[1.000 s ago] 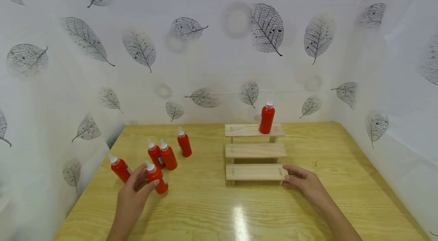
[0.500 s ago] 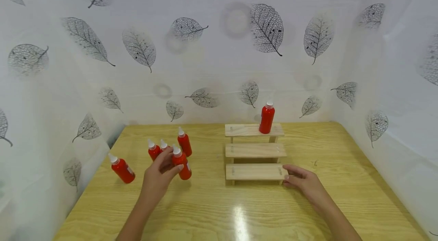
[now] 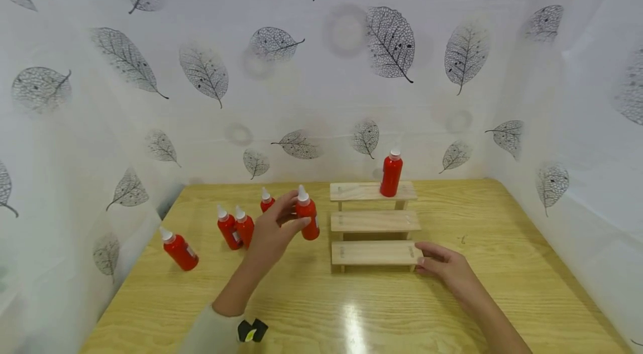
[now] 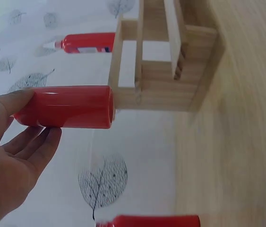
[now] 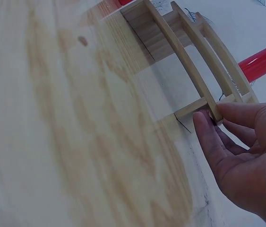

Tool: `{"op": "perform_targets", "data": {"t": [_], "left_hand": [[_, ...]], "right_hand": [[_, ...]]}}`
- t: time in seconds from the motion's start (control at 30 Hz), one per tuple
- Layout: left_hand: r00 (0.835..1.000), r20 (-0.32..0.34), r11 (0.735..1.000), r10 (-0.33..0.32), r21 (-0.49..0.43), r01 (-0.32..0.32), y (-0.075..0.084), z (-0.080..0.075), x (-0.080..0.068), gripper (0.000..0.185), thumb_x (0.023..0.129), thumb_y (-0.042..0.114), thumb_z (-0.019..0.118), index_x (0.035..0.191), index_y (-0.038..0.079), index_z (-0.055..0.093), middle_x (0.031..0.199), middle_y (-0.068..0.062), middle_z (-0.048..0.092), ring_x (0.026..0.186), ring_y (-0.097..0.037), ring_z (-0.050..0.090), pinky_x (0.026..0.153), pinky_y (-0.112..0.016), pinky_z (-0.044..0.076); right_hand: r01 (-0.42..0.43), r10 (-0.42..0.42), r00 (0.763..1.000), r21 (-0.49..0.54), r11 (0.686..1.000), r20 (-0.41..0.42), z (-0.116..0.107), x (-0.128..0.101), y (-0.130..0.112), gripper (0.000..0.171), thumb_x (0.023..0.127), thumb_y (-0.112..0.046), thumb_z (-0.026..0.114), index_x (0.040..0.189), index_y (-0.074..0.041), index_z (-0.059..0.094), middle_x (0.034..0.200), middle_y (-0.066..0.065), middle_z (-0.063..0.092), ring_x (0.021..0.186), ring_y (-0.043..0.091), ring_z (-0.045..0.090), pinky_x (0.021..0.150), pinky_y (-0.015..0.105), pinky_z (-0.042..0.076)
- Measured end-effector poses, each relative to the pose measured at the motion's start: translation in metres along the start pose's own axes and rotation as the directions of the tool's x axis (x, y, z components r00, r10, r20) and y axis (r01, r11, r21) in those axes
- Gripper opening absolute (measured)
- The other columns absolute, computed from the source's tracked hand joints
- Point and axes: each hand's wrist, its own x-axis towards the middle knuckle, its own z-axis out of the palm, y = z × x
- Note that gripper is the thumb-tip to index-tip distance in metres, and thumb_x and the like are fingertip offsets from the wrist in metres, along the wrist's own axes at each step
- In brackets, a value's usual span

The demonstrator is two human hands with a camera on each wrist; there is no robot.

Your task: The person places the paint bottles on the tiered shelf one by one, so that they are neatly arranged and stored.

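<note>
Pale wooden table [image 3: 311,309] amid leaf-printed white walls [image 3: 311,91]

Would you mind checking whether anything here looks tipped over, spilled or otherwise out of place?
Nothing stands out. The left hand holds a red bottle upright above the table, the right hand rests against the wooden step rack, and the other bottles stand capped, with no spill in sight.
</note>
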Motion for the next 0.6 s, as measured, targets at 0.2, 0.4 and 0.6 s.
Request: {"op": "perform_targets", "data": {"t": [0.2, 0.4, 0.6], "left_hand": [[0.998, 0.035, 0.998, 0.054, -0.016, -0.054, 0.011, 0.024, 0.031, 0.056, 0.091, 0.019, 0.077, 0.142, 0.021, 0.056, 0.127, -0.005, 0.068, 0.112, -0.021, 0.067, 0.099, -0.04, 0.056], [0.996, 0.032, 0.996, 0.087, -0.039, -0.085, 0.017, 0.044, 0.062, 0.057, 0.091, 0.016, 0.076, 0.144, 0.018, 0.055, 0.126, -0.007, 0.068, 0.112, -0.023, 0.067, 0.098, -0.037, 0.056], [0.993, 0.038, 0.993, 0.113, -0.023, -0.112, 0.019, 0.064, 0.089, 0.056, 0.091, 0.014, 0.076, 0.144, 0.013, 0.055, 0.126, -0.008, 0.068, 0.109, -0.023, 0.068, 0.096, -0.034, 0.057]], "right_hand": [[0.013, -0.013, 1.0, 0.008, 1.0, -0.001, 0.0, -0.001, 0.0, 0.062, 0.097, -0.019, 0.068, 0.149, 0.002, 0.043, 0.144, 0.025, 0.049, 0.107, 0.025, 0.069, 0.093, 0.03, 0.058], [0.025, -0.025, 1.0, 0.004, 1.0, 0.013, 0.001, 0.0, 0.001, 0.061, 0.098, -0.019, 0.067, 0.149, 0.003, 0.042, 0.144, 0.026, 0.048, 0.107, 0.024, 0.069, 0.093, 0.031, 0.058], [0.022, -0.023, 1.0, 0.007, 1.0, 0.008, 0.0, -0.001, 0.001, 0.061, 0.098, -0.019, 0.067, 0.149, 0.003, 0.043, 0.144, 0.025, 0.048, 0.107, 0.024, 0.069, 0.093, 0.03, 0.058]]}}
